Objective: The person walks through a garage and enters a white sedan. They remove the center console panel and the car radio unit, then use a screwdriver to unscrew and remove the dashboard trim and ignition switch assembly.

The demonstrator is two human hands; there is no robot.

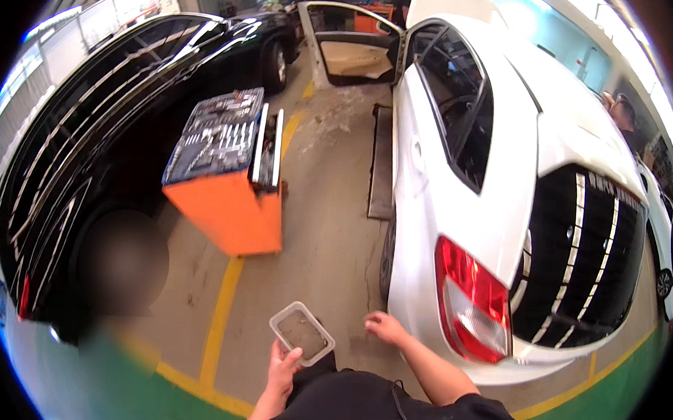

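My left hand (284, 363) grips the near left side of a small clear plastic container (300, 331), with the thumb over its rim. The container is open at the top and tilted. A few small dark bits seem to lie in its near right corner, too small to name. Out to the right, my right hand (384, 328) hangs with its fingers curled in, and nothing shows in them. It is nearest to the rear wheel (386, 262) and red tail light (475, 301) of a white car (446, 216), apart from both.
An orange tool cabinet (233, 216) stands ahead on the left, topped by a tool set (218, 139) of sockets and wrenches. The white car's front door (356, 51) swings out across the lane. A black car (121, 100) fills the left. Another person (622, 112) is at far right.
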